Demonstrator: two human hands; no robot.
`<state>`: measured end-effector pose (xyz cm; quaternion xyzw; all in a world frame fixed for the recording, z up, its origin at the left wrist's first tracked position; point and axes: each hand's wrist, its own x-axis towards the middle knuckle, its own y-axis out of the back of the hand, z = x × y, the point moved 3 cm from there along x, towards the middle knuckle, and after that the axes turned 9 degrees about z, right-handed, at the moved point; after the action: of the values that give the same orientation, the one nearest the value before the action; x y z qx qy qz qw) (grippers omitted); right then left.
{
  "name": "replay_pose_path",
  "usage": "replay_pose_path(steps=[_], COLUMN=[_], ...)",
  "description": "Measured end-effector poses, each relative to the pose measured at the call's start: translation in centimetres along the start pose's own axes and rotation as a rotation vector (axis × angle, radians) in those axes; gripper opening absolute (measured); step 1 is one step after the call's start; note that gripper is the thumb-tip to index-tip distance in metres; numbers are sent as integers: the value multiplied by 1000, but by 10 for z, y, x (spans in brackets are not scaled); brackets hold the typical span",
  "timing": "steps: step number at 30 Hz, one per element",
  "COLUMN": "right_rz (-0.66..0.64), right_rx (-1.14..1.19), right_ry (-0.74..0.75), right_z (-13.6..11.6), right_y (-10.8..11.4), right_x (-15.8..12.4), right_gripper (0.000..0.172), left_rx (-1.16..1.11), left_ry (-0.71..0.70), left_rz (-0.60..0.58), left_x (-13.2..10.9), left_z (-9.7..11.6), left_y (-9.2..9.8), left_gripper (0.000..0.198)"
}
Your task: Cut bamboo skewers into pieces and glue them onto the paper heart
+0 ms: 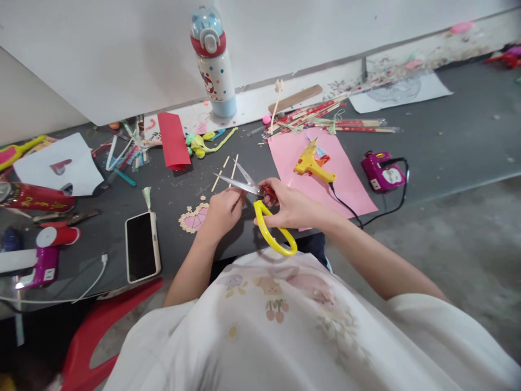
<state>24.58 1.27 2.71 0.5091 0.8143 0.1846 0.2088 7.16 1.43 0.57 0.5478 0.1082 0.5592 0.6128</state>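
My right hand (291, 203) grips a pair of scissors (275, 233) by its yellow handles, the blades spread apart and pointing left. A bit of red shows at the fingertips of that hand; what it is I cannot make out. Close to the lower blade, my left hand (224, 210) is closed with fingertips pinched, and whatever they hold is hidden. Two thin wooden sticks (220, 173) lie on the table just beyond the blades. Beside my left wrist rests a pink heart (194, 219) edged with small beige pieces, partly covered by the hand.
A yellow glue gun (313, 164) lies on pink paper (345, 187), its cord running to a purple box (385, 172). Behind stand a bottle (215, 70) and a folded red card (173, 140). Bundled sticks (358, 125) lie at the back; a phone (141, 247) is at left.
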Motion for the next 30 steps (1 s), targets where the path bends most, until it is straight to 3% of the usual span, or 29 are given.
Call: replay_pose_path(steps=[6, 13, 23, 30], right_rz=[-9, -22, -7, 26], right_rx=[2, 7, -27, -67], right_ry=[32, 19, 12, -29], right_z=[-1, -3, -2, -10], right_y=[2, 4, 7, 10], right_x=[-2, -3, -3, -5], right_gripper=[70, 67, 47, 44], left_rx=[-101, -250, -302, -335], left_ry=[56, 179, 207, 271], left_rz=[1, -117, -175, -162], left_x=[2, 7, 10, 13], left_z=[-1, 0, 5, 9], left_y=[2, 8, 10, 12], left_gripper=[25, 28, 28, 32])
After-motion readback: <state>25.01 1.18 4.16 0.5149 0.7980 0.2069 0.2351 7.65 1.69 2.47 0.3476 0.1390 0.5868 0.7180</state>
